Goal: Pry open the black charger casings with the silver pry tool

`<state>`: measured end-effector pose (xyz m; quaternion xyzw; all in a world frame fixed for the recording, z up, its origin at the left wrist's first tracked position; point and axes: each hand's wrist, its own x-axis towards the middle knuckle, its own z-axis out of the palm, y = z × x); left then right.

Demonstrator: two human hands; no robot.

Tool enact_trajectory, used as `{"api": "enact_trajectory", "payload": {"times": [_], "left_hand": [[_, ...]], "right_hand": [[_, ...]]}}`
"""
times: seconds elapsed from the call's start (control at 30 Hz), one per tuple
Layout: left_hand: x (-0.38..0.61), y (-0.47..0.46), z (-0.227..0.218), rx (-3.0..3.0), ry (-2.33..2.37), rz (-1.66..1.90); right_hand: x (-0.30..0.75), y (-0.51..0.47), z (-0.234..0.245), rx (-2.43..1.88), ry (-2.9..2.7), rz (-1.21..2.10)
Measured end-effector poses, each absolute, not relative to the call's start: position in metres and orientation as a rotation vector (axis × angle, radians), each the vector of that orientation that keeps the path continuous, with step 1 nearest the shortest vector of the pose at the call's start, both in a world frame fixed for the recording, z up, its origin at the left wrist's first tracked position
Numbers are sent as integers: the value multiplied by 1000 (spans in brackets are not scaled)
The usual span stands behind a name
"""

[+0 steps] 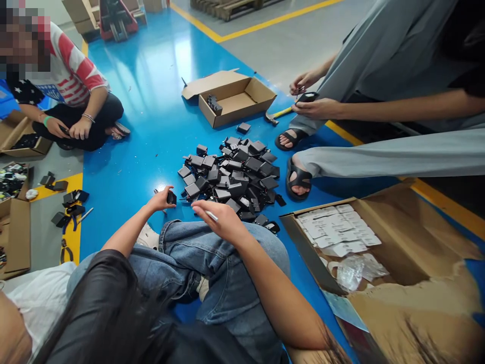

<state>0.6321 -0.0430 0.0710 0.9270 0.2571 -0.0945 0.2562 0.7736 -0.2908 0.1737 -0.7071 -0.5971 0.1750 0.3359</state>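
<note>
My left hand (162, 200) is closed around a small black plastic box (172, 197), held just above the blue floor. In my right hand (224, 220) is a slim white pen-like tool (211, 216); its tip cannot be made out. The right hand is above my bent knee, a little apart from the held box. In front of both hands lies a heap of similar black boxes (235, 174), loosely piled on the floor.
An open cardboard box (261, 93) stands behind the heap, beside a hammer (273, 117). At right, another carton (310, 258) holds white packets. Co-workers sit at left and right; the right one's sandalled foot (299, 177) is near the heap. Pliers (66, 250) lie at left.
</note>
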Motion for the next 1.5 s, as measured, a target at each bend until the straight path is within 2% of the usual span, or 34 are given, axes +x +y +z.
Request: {"api": "enact_trajectory", "payload": {"times": [0.23,0.37,0.53,0.73,1.1,1.3,1.5], "left_hand": [[635,-105,184,2409,514,-46],[610,-148,218,2276,475,252],[576,-177,207,1942,647,694],[547,-207,192,1681,715,948],[542,-212,179,1706,855,942],[548,-230,169,1707,585,792],[541,-227,178,1693,624,870]], "right_hand": [[774,-289,164,-1834,-1542,394],[762,-290,164,-1732,-1624,369],[744,-296,175,-1637,-1626,173],[725,-300,176,-1577,-1656,115],[717,-302,171,-1519,-1599,152],[703,-308,165,-1556,-1617,203],[706,-310,177,-1318,-1616,476]]}}
